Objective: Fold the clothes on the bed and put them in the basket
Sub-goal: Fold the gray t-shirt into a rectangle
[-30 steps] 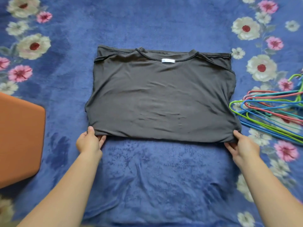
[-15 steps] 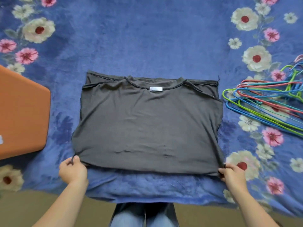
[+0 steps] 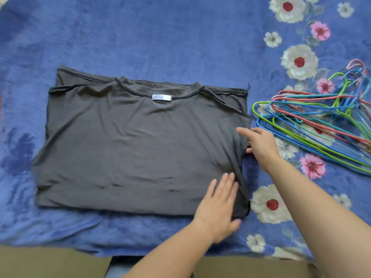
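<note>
My left hand (image 3: 218, 203) lies flat, fingers straight, on the shirt (image 3: 130, 147); my right hand (image 3: 261, 145) touches its right edge, and I cannot tell its grip.

A home bedroom is suggested by the floral blue bedspread (image 3: 160, 37), with coloured hangers (image 3: 313, 125) laid on it.

My left hand (image 3: 218, 205) lies flat, palm down, fingers straight and close together. My right hand (image 3: 260, 144) reaches farther out, fingers stretched leftward, thumb below them. Both forearms are bare.
</note>
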Demonstrator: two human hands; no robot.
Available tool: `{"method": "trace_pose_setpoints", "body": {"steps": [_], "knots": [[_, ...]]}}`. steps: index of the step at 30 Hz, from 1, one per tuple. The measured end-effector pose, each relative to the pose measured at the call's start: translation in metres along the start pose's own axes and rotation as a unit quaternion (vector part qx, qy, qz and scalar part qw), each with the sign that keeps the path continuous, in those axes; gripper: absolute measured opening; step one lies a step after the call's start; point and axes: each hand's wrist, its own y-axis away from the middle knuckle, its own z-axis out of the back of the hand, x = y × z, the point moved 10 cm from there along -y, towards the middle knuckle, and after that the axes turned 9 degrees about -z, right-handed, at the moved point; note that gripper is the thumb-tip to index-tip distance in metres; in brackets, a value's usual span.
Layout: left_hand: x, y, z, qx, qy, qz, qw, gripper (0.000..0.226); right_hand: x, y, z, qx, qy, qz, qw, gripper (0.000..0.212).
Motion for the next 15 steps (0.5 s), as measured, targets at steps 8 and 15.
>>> {"method": "trace_pose_setpoints", "body": {"steps": [8,15], "knots": [[-0.014,-0.01,-0.026,0.1,-0.032,0.044,0.993,0.061,0.018,-0.017,-0.015,0.017,-0.063,-0.053,0.996,0.024],[0.051,0.027,0.058,-0.139,0.611,0.189,0.756,0.038,0.056,0.02,-0.035,0.071,-0.11,-0.106,0.986,0.017]]}}
